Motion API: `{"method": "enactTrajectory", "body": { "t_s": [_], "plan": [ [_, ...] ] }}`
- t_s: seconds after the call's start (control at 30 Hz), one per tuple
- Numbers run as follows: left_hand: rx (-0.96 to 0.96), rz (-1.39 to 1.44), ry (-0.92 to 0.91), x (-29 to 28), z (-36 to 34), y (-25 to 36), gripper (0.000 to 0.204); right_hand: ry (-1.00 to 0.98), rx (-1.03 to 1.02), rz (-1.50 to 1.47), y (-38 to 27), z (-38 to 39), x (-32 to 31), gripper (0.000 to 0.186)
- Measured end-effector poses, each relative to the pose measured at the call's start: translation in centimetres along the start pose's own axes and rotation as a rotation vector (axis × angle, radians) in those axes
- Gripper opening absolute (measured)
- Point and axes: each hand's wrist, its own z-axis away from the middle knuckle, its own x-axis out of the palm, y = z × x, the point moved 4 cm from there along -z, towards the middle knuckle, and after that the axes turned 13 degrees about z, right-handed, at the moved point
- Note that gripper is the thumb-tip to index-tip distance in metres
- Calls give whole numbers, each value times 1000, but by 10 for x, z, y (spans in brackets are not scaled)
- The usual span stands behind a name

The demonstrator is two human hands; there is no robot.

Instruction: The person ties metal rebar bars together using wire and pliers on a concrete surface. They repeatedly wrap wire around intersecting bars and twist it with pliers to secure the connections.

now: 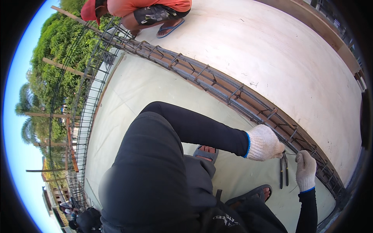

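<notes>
My left hand point(265, 143), in a white knit glove with a blue cuff edge, is closed beside the long rebar cage point(230, 101). At its fingertips is the upper end of dark pincers point(287, 176), whose yellow-striped handles point down, slightly apart; their jaws are hidden. Close by on the right, my gloved right hand point(305, 171) pinches a thin tie wire point(291, 154) that spans the gap between both hands. Bars and stirrups of the cage run just beyond my fingers.
Across the cage, a person in an orange shirt point(151, 6) crouches on the pale panel surface point(311, 89). More rebar cages point(87, 112) line the left edge, with trees point(58, 58) behind. Dark-clothed people point(87, 221) are at lower left. My sandaled feet point(248, 194) rest on the greenish deck.
</notes>
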Motion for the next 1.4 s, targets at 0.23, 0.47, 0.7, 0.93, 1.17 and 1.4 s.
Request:
{"method": "enactTrajectory", "body": {
  "t_s": [0.23,0.47,0.7,0.93,1.17,1.4],
  "plan": [
    [-91,64,-18,18,1,-18,29,-559,-266,-184,-69,2,-45,18],
    [-102,-136,85,31,-23,-52,25,-234,-100,305,16,-4,-2,21],
    [285,-450,-303,139,-76,-118,20,60,-206,382,-87,0,1,82],
    [327,-219,-192,112,-87,-88,21,201,-228,513,-49,-5,20,5],
    [-77,89,69,25,1,-24,30,-521,-169,-91,-53,7,0,19],
    [47,-67,116,-3,-7,-10,27,-420,-382,259,-42,22,37,39]
  ]
}}
